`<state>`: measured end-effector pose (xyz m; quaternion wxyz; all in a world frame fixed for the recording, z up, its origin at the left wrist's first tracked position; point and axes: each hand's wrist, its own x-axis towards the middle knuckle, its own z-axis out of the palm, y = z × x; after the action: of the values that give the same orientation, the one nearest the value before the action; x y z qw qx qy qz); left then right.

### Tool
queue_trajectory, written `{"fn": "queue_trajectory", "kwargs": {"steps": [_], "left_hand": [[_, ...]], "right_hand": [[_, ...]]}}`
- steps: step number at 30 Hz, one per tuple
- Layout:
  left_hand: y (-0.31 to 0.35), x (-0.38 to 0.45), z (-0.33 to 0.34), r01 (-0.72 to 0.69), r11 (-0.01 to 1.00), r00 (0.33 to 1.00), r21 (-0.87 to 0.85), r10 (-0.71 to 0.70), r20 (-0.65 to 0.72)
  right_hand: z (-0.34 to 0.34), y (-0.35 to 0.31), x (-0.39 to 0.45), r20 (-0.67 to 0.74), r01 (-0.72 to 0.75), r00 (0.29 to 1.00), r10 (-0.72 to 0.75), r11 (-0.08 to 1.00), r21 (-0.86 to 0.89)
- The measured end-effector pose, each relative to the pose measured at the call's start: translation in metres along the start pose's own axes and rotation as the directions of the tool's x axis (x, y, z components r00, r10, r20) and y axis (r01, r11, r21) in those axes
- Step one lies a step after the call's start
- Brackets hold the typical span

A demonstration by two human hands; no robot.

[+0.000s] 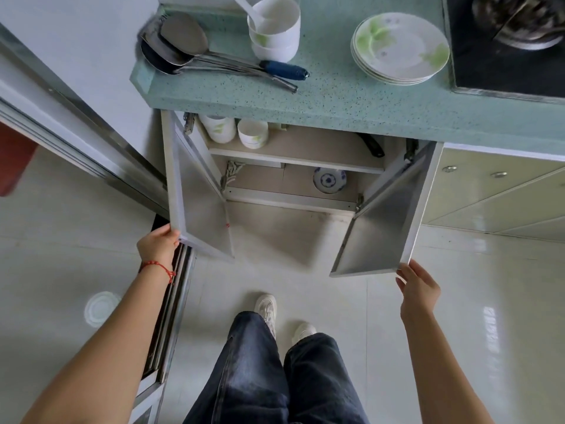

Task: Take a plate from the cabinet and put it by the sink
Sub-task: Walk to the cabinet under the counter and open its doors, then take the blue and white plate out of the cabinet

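The cabinet under the green counter stands with both doors swung open. My left hand (159,244) grips the bottom corner of the left door (198,203). My right hand (417,289) touches the lower corner of the right door (379,228), fingers spread along its edge. Inside, a blue-patterned white plate (329,179) lies on the lower shelf, and two stacks of white bowls (235,130) stand on the upper shelf. A stack of white plates with green leaves (400,47) rests on the counter (336,96). No sink is in view.
Metal ladles and a blue-handled utensil (214,56) lie on the counter's left part beside stacked white bowls (273,26) holding a spoon. A black stove (507,56) with a pan sits at the right. My legs and shoes stand on the tiled floor. A sliding door frame runs along the left.
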<state>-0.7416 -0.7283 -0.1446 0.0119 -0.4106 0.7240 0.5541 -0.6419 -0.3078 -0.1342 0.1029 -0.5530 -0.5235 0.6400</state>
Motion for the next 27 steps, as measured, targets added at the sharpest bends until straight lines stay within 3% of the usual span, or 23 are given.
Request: {"fn": "queue_trajectory", "kwargs": {"steps": [2,4,6,8,12,15,19,27], "left_hand": [[-0.001,-0.004,0.0,-0.052,0.99,0.998,0.134,0.058,-0.037],[0.002,-0.014,-0.001,-0.179,0.944,0.978,0.276,0.201,-0.052],[0.005,-0.027,0.003,-0.423,0.791,0.89,0.443,0.454,0.039],[0.006,-0.041,0.012,-0.615,0.611,0.774,0.498,0.588,0.235],[0.0,-0.058,0.038,-0.783,0.405,0.62,0.471,0.557,0.552],[-0.003,-0.062,0.062,-0.818,0.292,0.575,0.496,0.455,0.68],[-0.01,-0.062,0.095,-0.85,0.179,0.523,0.496,0.399,0.753],[-0.041,-0.024,0.181,-0.858,0.101,0.504,0.503,0.351,0.789]], "right_hand": [[-0.003,-0.001,-0.003,-0.065,0.018,0.998,-0.02,0.999,-0.043],[-0.006,0.0,-0.011,-0.142,0.067,0.986,-0.087,0.988,-0.139],[-0.004,0.004,-0.024,-0.153,0.157,0.966,-0.21,0.941,-0.301],[0.003,0.012,-0.038,-0.044,0.28,0.941,-0.335,0.847,-0.451],[0.025,0.025,-0.049,0.196,0.433,0.892,-0.407,0.645,-0.629],[0.039,0.029,-0.043,0.26,0.433,0.894,-0.364,0.561,-0.706],[0.051,0.033,-0.025,0.346,0.466,0.879,-0.328,0.441,-0.767],[0.084,0.061,0.066,0.463,0.532,0.844,-0.271,0.316,-0.785]]}}
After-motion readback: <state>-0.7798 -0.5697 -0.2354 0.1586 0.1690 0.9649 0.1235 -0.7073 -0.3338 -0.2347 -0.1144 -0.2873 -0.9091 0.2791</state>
